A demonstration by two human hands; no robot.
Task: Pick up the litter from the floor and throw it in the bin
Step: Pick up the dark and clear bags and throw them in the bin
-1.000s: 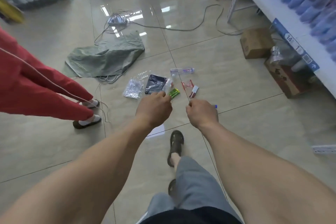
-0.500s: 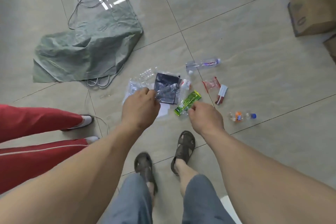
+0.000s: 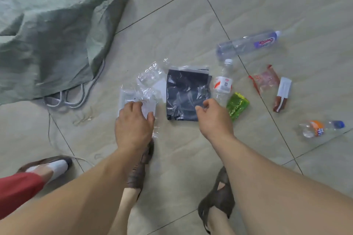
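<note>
Head view: picking-up step. Left hand (image 3: 133,126) presses crinkled clear plastic wrapper (image 3: 142,89); right hand (image 3: 214,118), loosely curled, empty, hovers over dark plastic pouch (image 3: 186,91) at twelve o'clock. Next, pinch and lift.

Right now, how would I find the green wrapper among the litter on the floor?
Start at the large grey-green sack at upper left and follow the litter rightward past the dark plastic bag. Just beyond the right hand lies the green wrapper, below a small white-labelled bottle. It is the only bright green piece.
</note>
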